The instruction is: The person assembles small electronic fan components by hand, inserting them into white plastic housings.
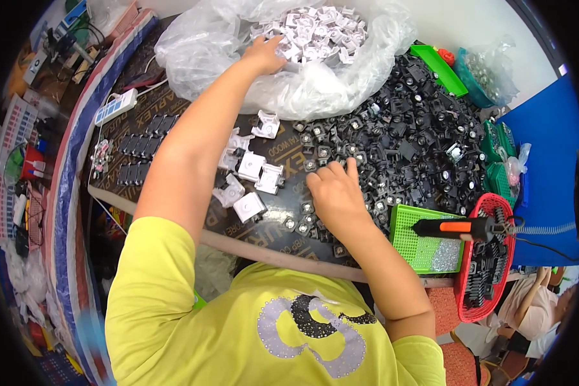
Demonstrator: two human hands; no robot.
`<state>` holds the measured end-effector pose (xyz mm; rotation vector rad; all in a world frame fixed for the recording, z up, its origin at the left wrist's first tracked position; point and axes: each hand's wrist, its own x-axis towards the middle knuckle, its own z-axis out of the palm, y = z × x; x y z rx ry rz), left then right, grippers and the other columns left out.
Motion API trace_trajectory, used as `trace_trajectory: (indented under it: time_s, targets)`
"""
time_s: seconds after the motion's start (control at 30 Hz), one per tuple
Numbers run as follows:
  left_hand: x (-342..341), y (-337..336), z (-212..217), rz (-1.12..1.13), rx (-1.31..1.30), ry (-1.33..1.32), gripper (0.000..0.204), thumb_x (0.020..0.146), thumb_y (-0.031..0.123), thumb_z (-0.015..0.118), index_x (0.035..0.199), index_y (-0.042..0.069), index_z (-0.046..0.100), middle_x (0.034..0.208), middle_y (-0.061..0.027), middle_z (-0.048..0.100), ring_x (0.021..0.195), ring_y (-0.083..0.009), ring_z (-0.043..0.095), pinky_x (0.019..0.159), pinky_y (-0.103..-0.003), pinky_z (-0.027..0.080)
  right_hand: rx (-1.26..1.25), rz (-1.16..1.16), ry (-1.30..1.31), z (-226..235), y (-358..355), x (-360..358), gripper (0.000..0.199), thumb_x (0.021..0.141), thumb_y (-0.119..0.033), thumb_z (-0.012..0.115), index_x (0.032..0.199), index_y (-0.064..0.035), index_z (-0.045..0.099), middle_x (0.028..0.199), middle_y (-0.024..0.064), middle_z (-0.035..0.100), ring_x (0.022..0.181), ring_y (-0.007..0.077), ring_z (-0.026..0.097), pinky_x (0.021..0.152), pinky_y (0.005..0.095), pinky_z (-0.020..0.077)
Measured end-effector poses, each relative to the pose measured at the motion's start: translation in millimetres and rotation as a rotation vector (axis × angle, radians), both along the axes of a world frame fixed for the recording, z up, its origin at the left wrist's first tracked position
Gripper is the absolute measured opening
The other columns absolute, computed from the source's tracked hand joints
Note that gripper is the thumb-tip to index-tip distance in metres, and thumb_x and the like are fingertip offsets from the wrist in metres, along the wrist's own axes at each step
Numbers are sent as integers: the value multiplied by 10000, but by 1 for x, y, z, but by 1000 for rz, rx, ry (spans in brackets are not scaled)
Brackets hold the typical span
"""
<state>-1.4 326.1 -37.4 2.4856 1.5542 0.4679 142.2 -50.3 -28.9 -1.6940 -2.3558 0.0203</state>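
My left hand (264, 55) reaches over the near left rim of a clear plastic bag (202, 48), its fingers extended onto a heap of white plastic housings (325, 32). No housing is visibly gripped there. At the left edge of a spread of black plastic housings (399, 128), my right hand (336, 196) is palm down. Most of its fingers curl under and one sticks out towards the pieces; whatever they pinch is hidden. Between my arms lies a small group of white housings (251, 166), some with black pieces attached.
A black-and-orange electric screwdriver (453, 228) lies across a green tray (402, 241) holding small screws (445, 255). Beside it stands a red basket (464, 302) of black parts. Black strips (138, 147) and a white power strip (117, 107) are at the left. A blue panel (547, 174) borders the right.
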Motion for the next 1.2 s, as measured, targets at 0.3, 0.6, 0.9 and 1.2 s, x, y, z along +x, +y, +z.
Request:
trace_trajectory:
  time_s: [0.3, 0.6, 0.9, 1.2]
  targets:
    - [64, 22, -36, -137, -232, -167, 1007, 619, 301, 926, 1521, 229, 484, 1448, -229, 525, 1331, -413, 563, 1100, -445, 511, 63, -106, 196, 23, -30, 16, 153, 791, 9, 652, 927, -60, 642, 914, 105, 663, 949, 303, 628, 843, 422, 487]
    - [-3, 40, -24, -16, -195, -306, 817, 633, 215, 946, 1340, 166, 538, 1252, -171, 640, 1076, -378, 689, 880, -469, 586, -11, -111, 315, 23, -41, 21, 213, 784, 79, 634, 968, -28, 642, 920, 163, 685, 916, 366, 668, 831, 462, 556]
    - [-16, -160, 66, -500, -173, -556, 600, 753, 96, 901, 1258, 101, 577, 1214, -114, 580, 1010, -257, 644, 938, -393, 555, -166, -246, 629, 9, -64, 49, 297, 833, 92, 627, 1104, -15, 685, 1083, 204, 711, 1028, 430, 686, 916, 496, 566]
    - [-15, -277, 18, -585, -241, -329, 389, 829, 58, 828, 1156, 87, 620, 1459, -200, 564, 1317, -408, 584, 1054, -433, 509, -62, -235, 587, -1, -68, 41, 331, 803, 51, 755, 1127, -6, 721, 1030, 187, 722, 855, 338, 724, 773, 413, 591]
